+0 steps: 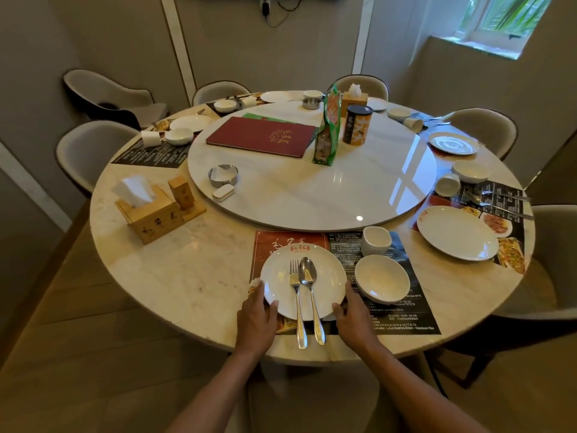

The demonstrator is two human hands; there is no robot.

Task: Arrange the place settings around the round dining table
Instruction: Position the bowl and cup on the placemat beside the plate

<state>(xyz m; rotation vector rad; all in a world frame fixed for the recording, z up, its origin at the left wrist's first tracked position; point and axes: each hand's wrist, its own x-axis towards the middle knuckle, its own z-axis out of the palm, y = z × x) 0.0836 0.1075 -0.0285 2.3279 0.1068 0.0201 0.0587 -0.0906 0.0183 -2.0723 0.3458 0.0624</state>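
A white plate (324, 276) lies on a printed paper placemat (402, 304) at the near edge of the round marble table (187, 270). A fork (296, 304) and a spoon (310, 298) lie side by side across the plate, their handles reaching over its near rim. My left hand (256, 317) grips the plate's left rim, with something small and pale under its fingers. My right hand (352, 317) grips the right rim. A small white bowl (382, 278) and a white cup (376, 240) stand to the right of the plate.
A marble lazy Susan (312, 189) in the middle carries a red menu (260, 135), a snack bag, a can and an ashtray. A wooden tissue box (150, 210) stands to the left. Other settings with plates, bowls and cups ring the table. Grey chairs surround it.
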